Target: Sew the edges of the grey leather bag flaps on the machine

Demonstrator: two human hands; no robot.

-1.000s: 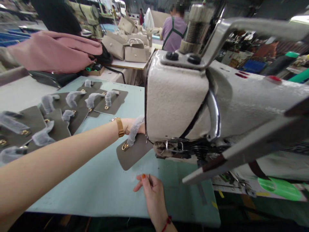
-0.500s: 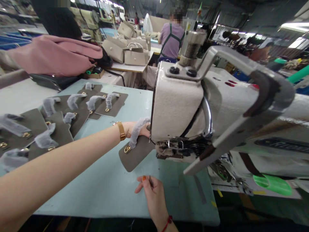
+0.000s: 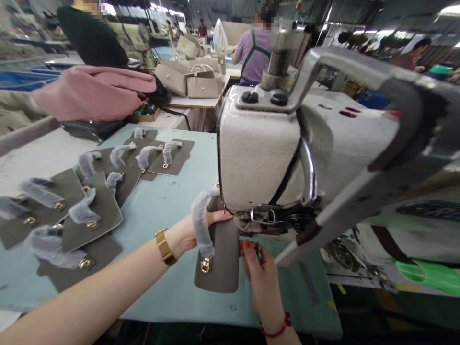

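Observation:
A grey-brown flap piece point(image 3: 224, 258) with a wrapped handle point(image 3: 201, 223) and a gold ring fitting point(image 3: 205, 265) lies beside the head of a white sewing machine point(image 3: 258, 153). My left hand point(image 3: 190, 230), with a gold watch at the wrist, grips the piece through the handle, thumb lying on its surface. At the piece's right edge, my right hand point(image 3: 260, 268) is closed round a small dark metal tool point(image 3: 258, 251), its fingertips close to or touching the edge. The far end of the piece is hidden behind the machine head.
Several similar flap pieces with wrapped handles point(image 3: 97, 201) overlap on the green table point(image 3: 161, 282) at the left. Behind are pink material point(image 3: 97, 93), beige bags point(image 3: 203, 84) and people. A grey metal bar point(image 3: 345, 206) juts over the table at the right.
The held piece has turned more upright in view, its near end swinging toward me. My right hand has moved up and right to its edge. The view has shifted slightly.

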